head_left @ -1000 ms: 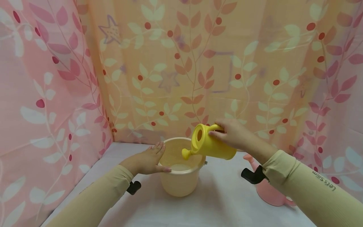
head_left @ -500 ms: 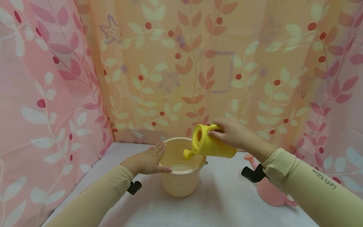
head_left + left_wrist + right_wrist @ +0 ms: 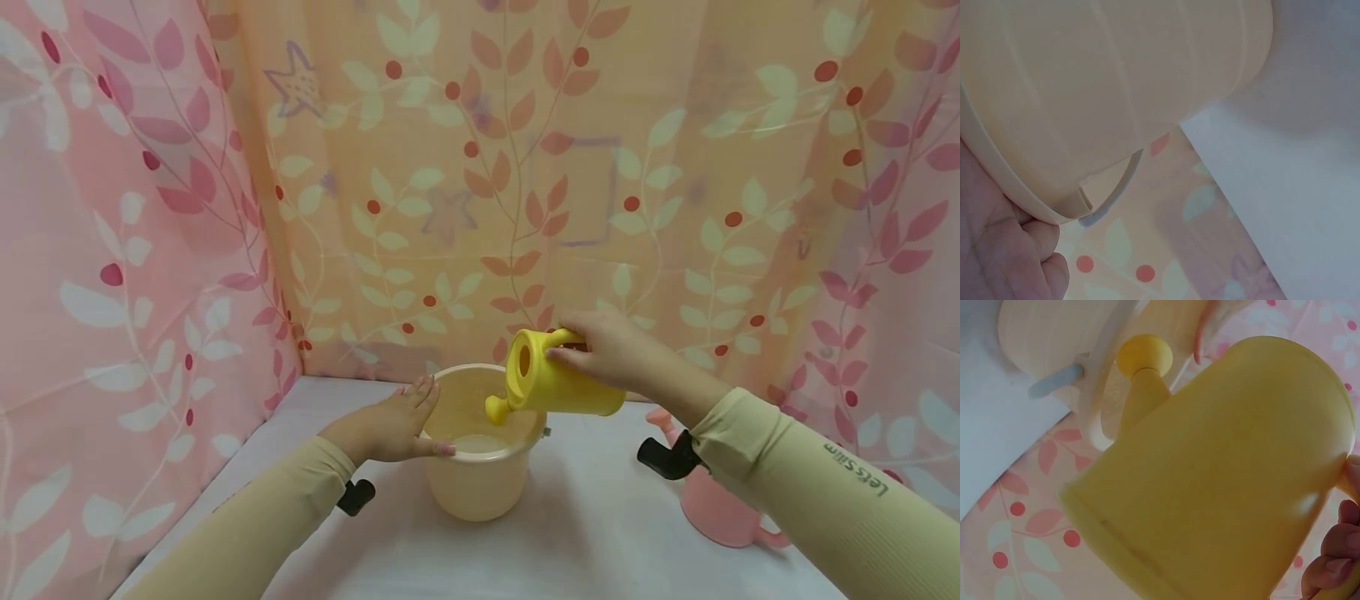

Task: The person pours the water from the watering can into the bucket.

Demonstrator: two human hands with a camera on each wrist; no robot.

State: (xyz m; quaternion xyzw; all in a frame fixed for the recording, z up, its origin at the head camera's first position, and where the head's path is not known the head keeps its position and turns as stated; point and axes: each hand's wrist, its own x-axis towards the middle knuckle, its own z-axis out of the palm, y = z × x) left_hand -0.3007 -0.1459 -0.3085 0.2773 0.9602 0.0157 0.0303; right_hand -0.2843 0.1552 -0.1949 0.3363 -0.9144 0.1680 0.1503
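A cream plastic bucket stands upright on the white-covered table. My left hand lies on its left rim, fingers stretched out; in the left wrist view the palm sits against the rim. My right hand grips the handle of a yellow watering can. The can is tipped to the left, its round spout head over the bucket's opening. In the right wrist view, curled fingers hold the handle beside the can's yellow body. Whether water is flowing I cannot tell.
A pink watering can stands on the table at the right, partly hidden behind the right forearm. Leaf-patterned curtains enclose the back and both sides. The bucket's grey handle hangs at its outer side.
Hardly anything differs. The yellow watering can has shifted very slightly in the right hand's grip. The left hand stays on the bucket's rim.
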